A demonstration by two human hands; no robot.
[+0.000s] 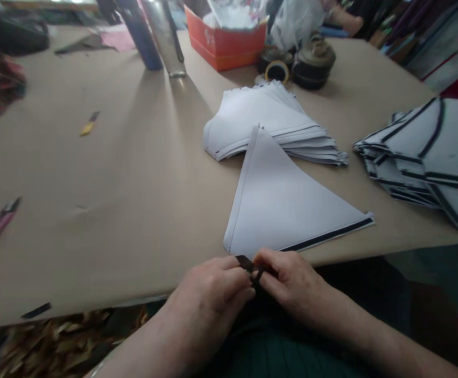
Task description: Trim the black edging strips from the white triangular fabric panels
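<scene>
Left hand: you're pinching a narrow black binding strip [248,264] with your left hand [207,296], keeping the grip clenched close to the strip's end
Right hand: you're grasping the same strip with your right hand [292,281], keeping both grips tight and close together for steady control
Strip position: you're holding it just off the counter's near edge, beside a white triangular panel [284,199] edged in black along one side
Counter: you're working at a tan paper-covered counter [95,210], with a stack of white triangular panels [268,121] ahead and a stack of black-edged white panels [422,152] to your right
</scene>
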